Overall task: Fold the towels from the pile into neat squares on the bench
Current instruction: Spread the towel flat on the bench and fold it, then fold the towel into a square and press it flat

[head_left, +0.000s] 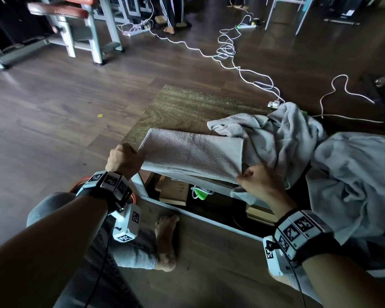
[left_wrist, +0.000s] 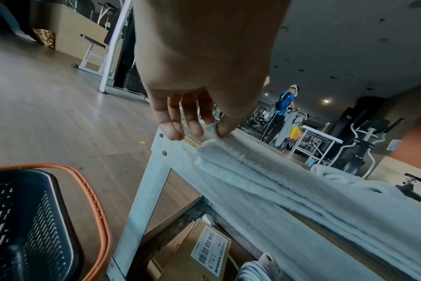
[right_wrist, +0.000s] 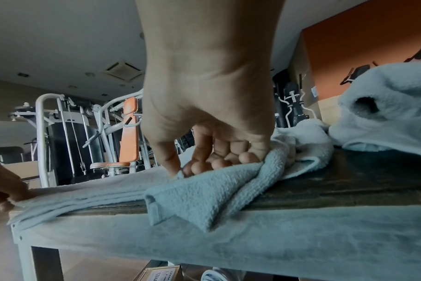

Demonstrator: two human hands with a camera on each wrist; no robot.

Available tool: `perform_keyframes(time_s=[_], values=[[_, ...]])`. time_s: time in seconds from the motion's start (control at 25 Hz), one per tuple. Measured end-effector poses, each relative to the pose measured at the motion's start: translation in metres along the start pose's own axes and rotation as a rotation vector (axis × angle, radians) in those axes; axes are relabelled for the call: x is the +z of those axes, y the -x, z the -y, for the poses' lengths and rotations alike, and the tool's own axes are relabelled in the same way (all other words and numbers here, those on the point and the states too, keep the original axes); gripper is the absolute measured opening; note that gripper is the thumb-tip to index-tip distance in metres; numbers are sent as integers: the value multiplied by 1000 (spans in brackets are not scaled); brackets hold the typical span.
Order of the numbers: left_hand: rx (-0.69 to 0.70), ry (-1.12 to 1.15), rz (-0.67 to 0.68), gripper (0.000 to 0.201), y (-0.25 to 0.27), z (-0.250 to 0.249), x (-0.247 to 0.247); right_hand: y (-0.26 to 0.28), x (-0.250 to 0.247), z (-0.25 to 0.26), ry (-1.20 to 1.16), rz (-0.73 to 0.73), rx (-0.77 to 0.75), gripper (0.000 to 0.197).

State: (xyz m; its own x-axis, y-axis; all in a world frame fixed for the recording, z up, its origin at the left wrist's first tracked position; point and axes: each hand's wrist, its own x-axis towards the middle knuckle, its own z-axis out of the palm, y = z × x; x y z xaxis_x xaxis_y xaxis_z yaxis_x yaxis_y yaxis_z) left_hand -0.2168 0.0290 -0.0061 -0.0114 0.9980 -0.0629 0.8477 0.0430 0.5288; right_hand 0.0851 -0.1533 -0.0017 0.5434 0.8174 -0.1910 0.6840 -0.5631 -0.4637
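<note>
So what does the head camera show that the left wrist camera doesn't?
Only the head view shows the right hand gripping the towel and the rumpled pile on the right. Only the left wrist view shows the black basket with its orange rim on the floor. Both show the left hand pinching the towel's corner at the bench edge.

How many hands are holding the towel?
2. The left hand pinches the left end of the towel at the bench corner; the right hand grips its right end, beside the towel pile.
</note>
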Motion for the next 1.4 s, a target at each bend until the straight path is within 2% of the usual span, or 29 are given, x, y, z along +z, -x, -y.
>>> perform_keyframes(time_s=[0.08, 0.16, 0.2, 0.28, 0.32, 0.44, 0.56, 0.72, 1.04, 1.2, 1.4], values=[[35, -44, -26, 25, 5, -7, 4, 3, -1, 7, 62, -99, -40, 25], [192, -95, -78, 33, 11, -19, 12, 0, 8, 15, 65, -284, -229, 17], [305, -104, -90, 34, 15, -28, 18, -4, 16, 22, 71, -330, -353, 15], [491, -116, -46, 34, 21, -52, 34, -17, 35, 40, 135, -299, -532, 23], [546, -127, -1, 36, 21, -65, 45, -26, 45, 50, 170, -252, -566, 32], [602, -184, 147, 50, 25, -97, 74, -48, 67, 70, 177, -148, -542, 56], [581, -275, 232, 55, 23, -91, 95, -58, 81, 60, 277, -214, -453, 68], [572, -333, 186, 57, 20, -73, 105, -63, 82, 49, 315, -215, -391, 77], [548, -344, 163, 63, 15, -69, 101, -66, 77, 46, 293, -202, -304, 85], [515, -353, 130, 71, 9, -56, 94, -66, 73, 37, 298, -207, -267, 87], [496, -327, 108, 68, 6, -42, 84, -64, 72, 29, 305, -245, -239, 87]])
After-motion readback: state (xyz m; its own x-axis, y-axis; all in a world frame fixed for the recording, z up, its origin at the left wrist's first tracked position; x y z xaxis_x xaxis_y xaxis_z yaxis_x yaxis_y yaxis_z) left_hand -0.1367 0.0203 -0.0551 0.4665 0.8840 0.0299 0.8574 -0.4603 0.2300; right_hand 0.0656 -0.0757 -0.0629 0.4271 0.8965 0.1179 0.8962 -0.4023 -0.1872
